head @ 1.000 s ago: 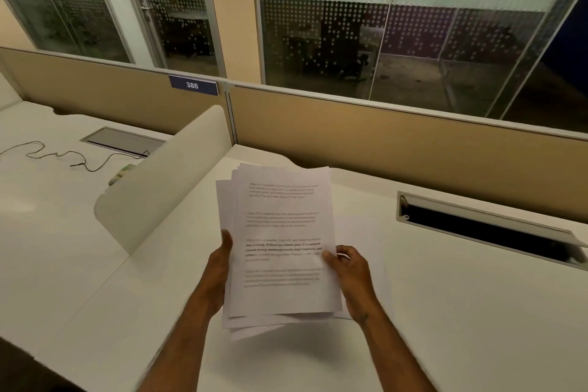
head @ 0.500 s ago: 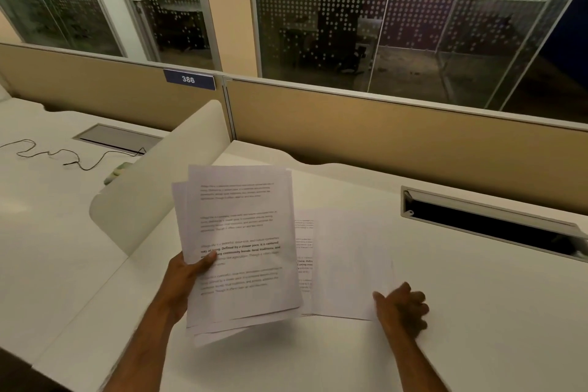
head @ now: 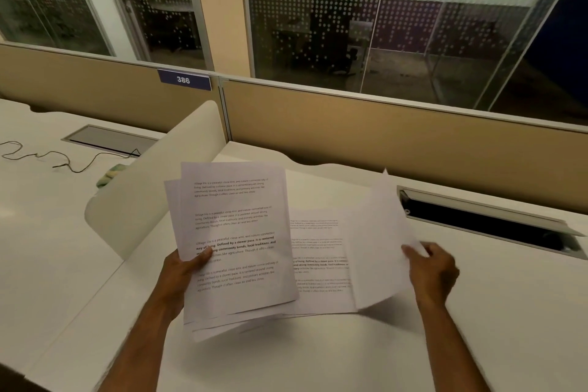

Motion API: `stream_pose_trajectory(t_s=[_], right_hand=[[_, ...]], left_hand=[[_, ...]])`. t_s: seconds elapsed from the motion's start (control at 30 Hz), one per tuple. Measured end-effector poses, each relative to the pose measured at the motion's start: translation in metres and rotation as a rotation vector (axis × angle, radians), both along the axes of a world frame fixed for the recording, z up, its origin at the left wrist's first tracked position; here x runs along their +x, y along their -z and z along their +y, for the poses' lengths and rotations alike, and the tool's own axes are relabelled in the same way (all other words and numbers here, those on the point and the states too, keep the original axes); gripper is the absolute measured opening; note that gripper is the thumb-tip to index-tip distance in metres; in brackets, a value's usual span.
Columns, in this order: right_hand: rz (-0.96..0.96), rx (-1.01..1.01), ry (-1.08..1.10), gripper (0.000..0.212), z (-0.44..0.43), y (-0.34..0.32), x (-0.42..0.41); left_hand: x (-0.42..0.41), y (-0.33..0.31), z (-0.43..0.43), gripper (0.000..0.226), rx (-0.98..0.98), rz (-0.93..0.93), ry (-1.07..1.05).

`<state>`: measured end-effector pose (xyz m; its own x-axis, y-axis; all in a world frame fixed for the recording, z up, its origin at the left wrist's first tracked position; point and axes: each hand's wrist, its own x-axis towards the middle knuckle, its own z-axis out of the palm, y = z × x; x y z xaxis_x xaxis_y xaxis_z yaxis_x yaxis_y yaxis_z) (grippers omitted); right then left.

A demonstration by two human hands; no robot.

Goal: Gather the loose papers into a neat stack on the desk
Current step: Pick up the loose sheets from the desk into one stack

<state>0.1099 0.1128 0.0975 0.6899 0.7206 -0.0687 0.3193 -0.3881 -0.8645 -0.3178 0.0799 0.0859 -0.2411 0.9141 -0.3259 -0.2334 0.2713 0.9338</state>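
My left hand grips a bundle of printed white papers by its left edge, thumb on top, held tilted above the white desk. To its right a printed sheet lies flat on the desk, partly under the bundle. My right hand pinches the right edge of a blank-faced sheet and holds it lifted and curled, its left side still touching the flat sheet.
A curved white divider stands left of the papers. An open cable slot is sunk in the desk at the right. A tan partition closes the back. On the neighbouring desk lie a black cable and a closed slot.
My right hand let go of the bundle, dropped to the desk, then took the edge of a loose sheet and lifted it. My left hand shifted the bundle leftward.
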Motion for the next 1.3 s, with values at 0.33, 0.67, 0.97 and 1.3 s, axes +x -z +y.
stream_pose_trajectory(t_s=[0.33,0.67,0.97,1.3], right_hand=[[-1.120,0.021,-0.398,0.010,-0.042,0.041,-0.051],[-0.598,-0.379,-0.608,0.049,-0.045,0.099,-0.053],[-0.243,-0.720,-0.220,0.065,0.031,0.084,0.044],[0.321,-0.351,-0.340,0.041,0.058,0.082,0.038]], left_hand=[[-0.001,0.001,-0.003,0.032,0.000,0.006,-0.007],[-0.002,0.005,-0.006,0.027,-0.018,0.021,0.011],[-0.009,0.013,-0.012,0.035,-0.045,0.055,0.010],[-0.028,0.015,-0.007,0.035,-0.054,0.045,-0.026]])
